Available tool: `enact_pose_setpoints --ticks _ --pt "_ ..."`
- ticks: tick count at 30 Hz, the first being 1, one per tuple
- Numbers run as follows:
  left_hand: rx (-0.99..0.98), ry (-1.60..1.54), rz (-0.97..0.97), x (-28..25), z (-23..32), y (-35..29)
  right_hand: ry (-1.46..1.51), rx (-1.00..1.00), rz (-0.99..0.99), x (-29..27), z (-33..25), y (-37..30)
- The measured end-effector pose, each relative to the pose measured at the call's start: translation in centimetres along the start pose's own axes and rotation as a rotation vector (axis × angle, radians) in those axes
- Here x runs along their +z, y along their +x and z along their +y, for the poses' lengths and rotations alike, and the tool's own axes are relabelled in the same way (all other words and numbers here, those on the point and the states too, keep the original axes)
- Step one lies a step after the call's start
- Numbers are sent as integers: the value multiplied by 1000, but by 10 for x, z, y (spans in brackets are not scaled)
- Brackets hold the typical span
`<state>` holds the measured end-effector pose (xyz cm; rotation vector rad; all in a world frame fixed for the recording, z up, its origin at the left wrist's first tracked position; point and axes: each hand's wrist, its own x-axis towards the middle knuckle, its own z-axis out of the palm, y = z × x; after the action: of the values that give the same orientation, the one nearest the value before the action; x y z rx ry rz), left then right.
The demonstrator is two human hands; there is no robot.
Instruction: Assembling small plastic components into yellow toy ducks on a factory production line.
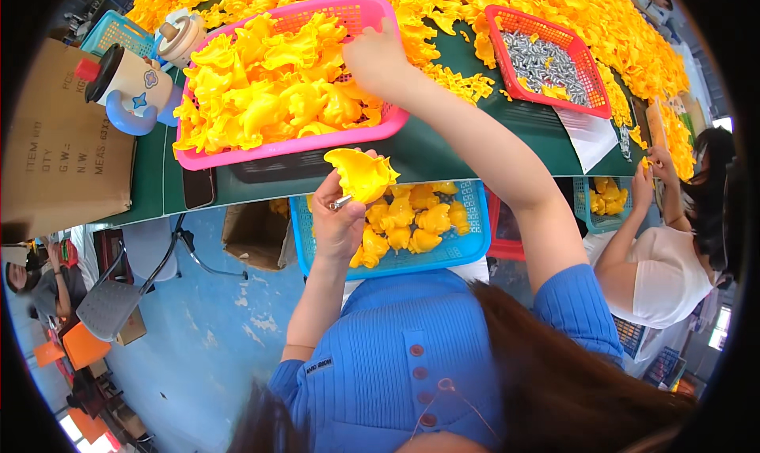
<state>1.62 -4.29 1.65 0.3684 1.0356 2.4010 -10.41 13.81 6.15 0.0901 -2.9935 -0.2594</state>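
Note:
My left hand (336, 222) is closed around a glossy yellow moulded plastic piece (364, 176) with a wavy, ruffled edge. A small silver metal pin (340, 203) shows between its fingers, just under the piece. My right hand (376, 59) is stretched out over the right end of a pink plastic basket (293, 146) heaped with similar yellow pieces (273, 85). Its fingers are curled and partly hidden, so whatever they hold cannot be made out. Below my left hand, in front of my lap, a blue basket (467, 245) holds several more rounded yellow pieces (400, 215).
A red basket (507, 65) of small metal pins (546, 66) stands right on the green table (467, 148), before a big yellow heap (554, 5). Left are a cup (138, 89), a phone (199, 186) and a carton (67, 136). A co-worker (665, 255) sits at right.

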Motion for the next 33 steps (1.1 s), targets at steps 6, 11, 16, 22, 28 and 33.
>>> enact_pose_setpoints --ticks 6,11,16,22,28,33 --pt "-33 -117 -30 2 -10 0 825 153 404 -43 37 -54" --pt "-86 30 -42 4 -23 0 362 277 418 -7 78 -163" --pt "-157 33 -98 13 -37 10 146 264 512 30 83 -218" --pt "-142 73 -113 23 -49 22 275 -50 443 42 63 -234" --pt "-119 60 -113 19 -54 23 370 -228 209 40 86 -228" --pt "-124 64 -100 19 -54 24 413 -218 -75 23 97 -214"
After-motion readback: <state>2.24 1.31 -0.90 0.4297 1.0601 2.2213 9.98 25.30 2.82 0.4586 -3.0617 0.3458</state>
